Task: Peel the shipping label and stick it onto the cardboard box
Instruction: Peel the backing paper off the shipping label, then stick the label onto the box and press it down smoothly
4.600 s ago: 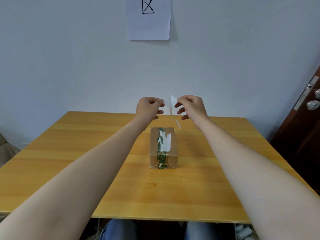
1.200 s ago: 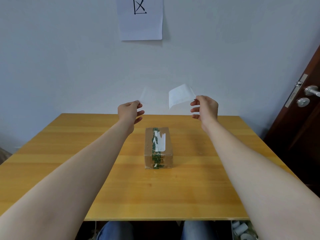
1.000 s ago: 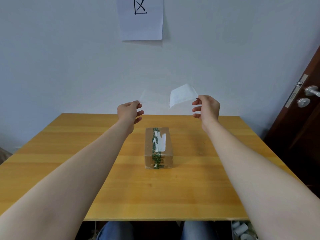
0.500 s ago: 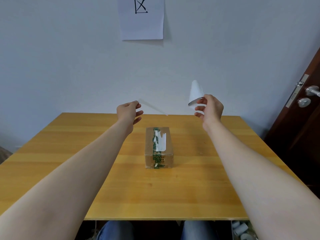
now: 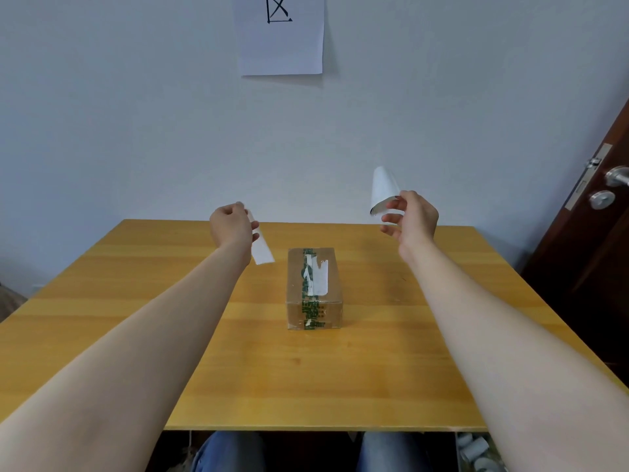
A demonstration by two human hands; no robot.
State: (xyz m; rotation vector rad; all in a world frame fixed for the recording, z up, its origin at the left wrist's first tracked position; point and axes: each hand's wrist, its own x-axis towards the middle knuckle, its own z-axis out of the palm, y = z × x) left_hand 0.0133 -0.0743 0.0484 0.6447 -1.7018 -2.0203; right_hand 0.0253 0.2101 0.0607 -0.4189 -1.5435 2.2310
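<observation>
Left of centre, the left hand (image 5: 230, 227) pinches a pale backing strip (image 5: 261, 248) that hangs down and to the right above the table (image 5: 136, 301). Its fingertips are mostly hidden behind the hand. At frame centre the cardboard box (image 5: 315, 288) lies on the table, with green-printed tape and a torn white patch along its top. Right of centre, the shipping label (image 5: 383, 190) curls upward in the air, well apart from the box, pinched at its lower edge by the right hand (image 5: 413, 217). Any print on it is too small to make out.
</observation>
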